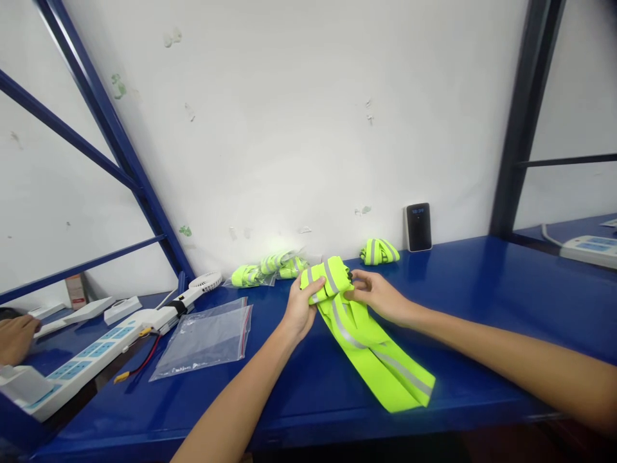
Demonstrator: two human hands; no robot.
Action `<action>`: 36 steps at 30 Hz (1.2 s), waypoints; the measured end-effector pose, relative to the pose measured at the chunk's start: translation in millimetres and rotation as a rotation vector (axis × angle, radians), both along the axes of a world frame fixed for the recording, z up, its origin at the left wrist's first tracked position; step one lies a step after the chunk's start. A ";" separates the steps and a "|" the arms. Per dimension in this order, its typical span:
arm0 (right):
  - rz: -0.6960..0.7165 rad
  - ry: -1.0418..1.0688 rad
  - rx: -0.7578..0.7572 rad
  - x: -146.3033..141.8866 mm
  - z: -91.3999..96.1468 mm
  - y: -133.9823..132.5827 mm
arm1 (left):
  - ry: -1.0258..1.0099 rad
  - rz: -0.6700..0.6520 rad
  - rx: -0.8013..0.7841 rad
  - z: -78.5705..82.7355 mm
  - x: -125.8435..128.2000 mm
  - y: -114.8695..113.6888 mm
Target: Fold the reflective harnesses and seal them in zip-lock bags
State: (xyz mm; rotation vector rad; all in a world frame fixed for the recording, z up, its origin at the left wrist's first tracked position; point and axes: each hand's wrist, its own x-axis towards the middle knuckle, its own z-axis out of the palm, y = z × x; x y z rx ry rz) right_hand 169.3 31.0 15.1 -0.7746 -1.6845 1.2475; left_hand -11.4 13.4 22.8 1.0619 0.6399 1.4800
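Note:
A neon-yellow reflective strap [359, 334] with grey stripes is partly rolled into a bundle, and its loose, wide tail hangs over the blue tabletop toward the front edge. My left hand [301, 305] is closed around the left side of the roll, thumb on top. At the roll's right end, my right hand [373, 292] has its fingers pinched at the strap, close to some small black parts. Some of those fingertips are hidden. Clear zip bags [205, 337] lie flat to the left of my left hand.
Bagged yellow bundles [248, 275] lie against the wall, and another rolled bundle [379, 251] sits farther right. Beside it stands a black-fronted device [418, 227]. On the left are a white fan [206, 281], a power strip [91, 357], a red-black cable [144, 360] and another person's hand [17, 337].

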 end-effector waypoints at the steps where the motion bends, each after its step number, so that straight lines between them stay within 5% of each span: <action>1: -0.014 -0.011 0.008 0.1 0.3 -0.3 | 0.000 -0.011 -0.015 -0.3 0.9 -0.2; 13: 0.003 -0.016 0.100 -4.8 6.8 -8.1 | -0.018 -0.021 -0.095 0.8 5.5 -2.9; 20: 0.017 0.001 -0.242 -5.4 -4.0 -5.1 | -0.036 -0.026 -0.150 -10.4 11.9 -5.4; 26: 0.040 -0.080 0.072 -0.7 -4.5 -6.6 | -0.070 -0.079 -0.218 -7.5 13.6 -7.4; 36: -0.055 -0.053 0.184 -0.5 -17.4 0.2 | -0.078 -0.129 -0.217 -5.3 12.0 -6.6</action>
